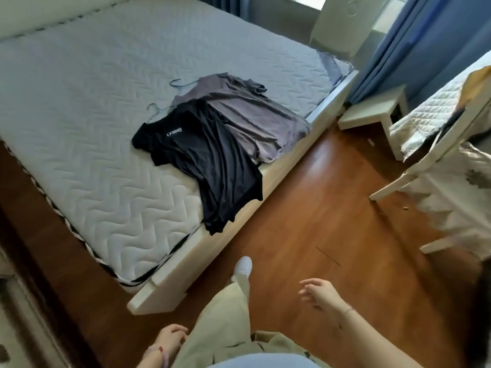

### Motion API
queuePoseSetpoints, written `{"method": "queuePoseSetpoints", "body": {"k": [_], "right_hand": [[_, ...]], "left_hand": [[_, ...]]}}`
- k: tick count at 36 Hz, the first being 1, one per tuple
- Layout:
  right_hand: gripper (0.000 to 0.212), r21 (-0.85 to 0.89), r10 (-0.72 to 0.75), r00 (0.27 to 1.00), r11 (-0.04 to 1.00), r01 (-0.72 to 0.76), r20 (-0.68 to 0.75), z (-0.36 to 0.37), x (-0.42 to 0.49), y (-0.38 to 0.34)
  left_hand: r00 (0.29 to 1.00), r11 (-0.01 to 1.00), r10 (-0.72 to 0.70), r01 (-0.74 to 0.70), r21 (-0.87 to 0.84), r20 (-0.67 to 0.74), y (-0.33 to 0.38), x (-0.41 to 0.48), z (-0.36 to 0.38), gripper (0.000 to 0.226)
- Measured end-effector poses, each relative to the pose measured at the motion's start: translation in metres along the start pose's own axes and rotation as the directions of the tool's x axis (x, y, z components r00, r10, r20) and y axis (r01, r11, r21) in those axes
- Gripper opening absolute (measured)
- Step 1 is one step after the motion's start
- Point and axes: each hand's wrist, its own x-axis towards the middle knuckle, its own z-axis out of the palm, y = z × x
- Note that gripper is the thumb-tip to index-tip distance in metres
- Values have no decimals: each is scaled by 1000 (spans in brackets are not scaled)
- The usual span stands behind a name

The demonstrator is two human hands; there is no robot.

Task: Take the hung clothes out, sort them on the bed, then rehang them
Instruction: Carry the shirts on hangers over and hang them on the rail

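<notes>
lying on the bed [106,128] near its edge — black shirt [202,160] overlapping grey shirt [244,112], both on wire hangers [156,108]. left hand [170,338] loosely curled, right hand [318,290] spread — both empty.

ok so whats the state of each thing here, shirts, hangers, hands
black shirt: flat on bed, hem over the edge, on hanger
grey shirt: flat on bed, partly under black shirt, on hanger
left hand: empty, fingers curled
right hand: empty, fingers spread
</notes>
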Motion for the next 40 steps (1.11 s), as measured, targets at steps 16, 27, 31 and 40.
{"method": "queuePoseSetpoints", "body": {"k": [16,27,31,40], "right_hand": [[24,-177,170,983,968,-180,-69,-78,114,-119],[27,-225,123,992,968,-113,32,-150,258,-281],[22,-386,15,993,922,32,119,-169,302,-376],[26,-470,-94,950,852,232,297,-147,384,-571]], "left_hand": [[973,974,205,-191,-123,108,325,59,3,18],[984,938,175,-162,-305,14,478,105,36,19],[999,924,-14,-4,-383,-43,492,106,55,21],[959,800,-267,165,-577,-95,509,93,88,21]]}}
